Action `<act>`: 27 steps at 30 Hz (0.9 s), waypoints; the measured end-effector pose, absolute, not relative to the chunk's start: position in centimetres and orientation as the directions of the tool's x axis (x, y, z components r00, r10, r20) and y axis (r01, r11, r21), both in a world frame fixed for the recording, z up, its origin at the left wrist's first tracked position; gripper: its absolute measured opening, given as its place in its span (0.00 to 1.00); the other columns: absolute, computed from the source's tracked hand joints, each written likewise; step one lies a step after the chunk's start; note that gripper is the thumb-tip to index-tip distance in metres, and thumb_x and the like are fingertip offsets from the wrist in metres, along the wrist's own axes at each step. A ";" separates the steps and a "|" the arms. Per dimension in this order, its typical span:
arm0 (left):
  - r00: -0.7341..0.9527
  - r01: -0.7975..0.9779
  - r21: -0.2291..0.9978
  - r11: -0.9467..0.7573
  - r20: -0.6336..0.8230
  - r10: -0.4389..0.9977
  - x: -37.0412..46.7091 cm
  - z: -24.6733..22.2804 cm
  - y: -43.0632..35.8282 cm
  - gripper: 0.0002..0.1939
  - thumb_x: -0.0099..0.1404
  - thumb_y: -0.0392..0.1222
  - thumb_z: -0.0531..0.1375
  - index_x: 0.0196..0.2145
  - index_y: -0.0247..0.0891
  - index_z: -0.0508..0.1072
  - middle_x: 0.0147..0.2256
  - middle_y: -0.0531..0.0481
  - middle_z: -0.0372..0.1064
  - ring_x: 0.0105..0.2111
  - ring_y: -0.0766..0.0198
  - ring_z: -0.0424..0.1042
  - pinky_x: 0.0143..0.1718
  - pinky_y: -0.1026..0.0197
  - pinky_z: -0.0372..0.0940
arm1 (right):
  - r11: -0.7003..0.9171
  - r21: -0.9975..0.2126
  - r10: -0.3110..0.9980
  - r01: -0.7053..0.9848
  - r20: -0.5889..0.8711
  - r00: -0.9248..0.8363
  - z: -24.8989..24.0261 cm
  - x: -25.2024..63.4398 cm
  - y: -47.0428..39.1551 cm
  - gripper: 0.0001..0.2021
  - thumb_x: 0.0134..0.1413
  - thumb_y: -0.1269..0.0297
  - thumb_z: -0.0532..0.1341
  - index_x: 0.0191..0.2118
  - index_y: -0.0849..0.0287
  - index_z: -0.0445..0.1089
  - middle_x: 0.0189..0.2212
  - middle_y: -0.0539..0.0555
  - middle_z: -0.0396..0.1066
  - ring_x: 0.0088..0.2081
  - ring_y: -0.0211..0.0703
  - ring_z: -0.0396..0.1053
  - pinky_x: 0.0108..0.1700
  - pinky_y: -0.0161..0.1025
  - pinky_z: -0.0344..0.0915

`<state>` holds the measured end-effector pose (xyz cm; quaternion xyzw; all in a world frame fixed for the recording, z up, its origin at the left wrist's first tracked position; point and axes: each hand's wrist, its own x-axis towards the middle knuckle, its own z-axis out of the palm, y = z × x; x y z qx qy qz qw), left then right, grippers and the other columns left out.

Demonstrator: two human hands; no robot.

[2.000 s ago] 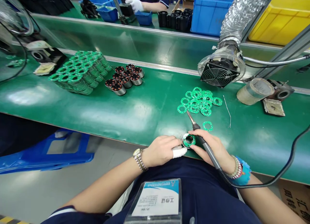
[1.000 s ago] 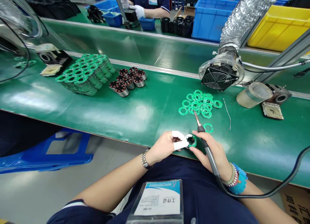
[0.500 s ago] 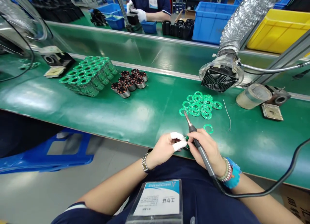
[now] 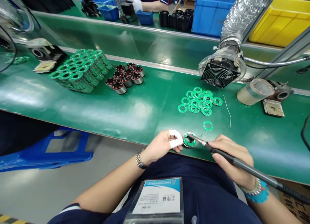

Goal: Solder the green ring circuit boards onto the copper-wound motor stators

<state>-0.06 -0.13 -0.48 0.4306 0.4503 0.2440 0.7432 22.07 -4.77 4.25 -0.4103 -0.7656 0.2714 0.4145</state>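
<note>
My left hand point(image 4: 167, 143), with white covers on the thumb and forefinger, pinches the left edge of a motor stator point(image 4: 186, 144) at the bench's front edge. A green ring-shaped circuit board point(image 4: 187, 140) sits on top of that stator. My right hand point(image 4: 233, 159) is closed around the handle of a soldering iron point(image 4: 227, 157). The iron's tip is over the board's upper right part; whether it touches I cannot tell. Beyond it lies a single loose ring board point(image 4: 208, 125), with a loose pile of green ring boards point(image 4: 198, 101) farther back.
Copper-wound stators point(image 4: 124, 78) stand left of centre beside stacked green boards point(image 4: 79, 69). A fume fan point(image 4: 220, 74) hangs on a foil duct. Solder wire point(image 4: 227, 111), a round tub point(image 4: 255, 91) and an iron stand point(image 4: 278, 98) are at right. A co-worker's gloved hand point(image 4: 135, 5) shows opposite.
My right hand has moved right, away from the stator, and swung the soldering iron's tip down onto or just over the board. My left hand keeps its pinch. The camera view has shifted slightly.
</note>
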 end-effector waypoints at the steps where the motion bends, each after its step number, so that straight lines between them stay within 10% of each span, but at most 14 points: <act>1: 0.475 0.027 0.860 0.510 -0.460 0.750 -0.1 -0.5 -0.1 0.08 0.53 0.40 0.63 0.27 0.32 0.70 0.23 0.51 0.70 0.23 0.69 0.70 0.29 0.65 0.66 | 0.504 -0.767 0.859 0.397 0.396 -0.325 4.4 22.1 -4.8 0.12 0.51 0.73 0.58 0.42 0.58 0.71 0.27 0.54 0.71 0.28 0.41 0.67 0.29 0.40 0.66; 27: 0.467 0.037 0.866 0.499 -0.457 0.757 -0.1 -0.5 -0.2 0.06 0.54 0.38 0.62 0.27 0.32 0.69 0.22 0.51 0.70 0.23 0.69 0.70 0.28 0.64 0.66 | 0.483 -0.789 0.866 0.380 0.365 -0.342 4.6 22.3 -4.9 0.13 0.50 0.76 0.58 0.41 0.59 0.72 0.25 0.54 0.70 0.27 0.40 0.66 0.28 0.39 0.65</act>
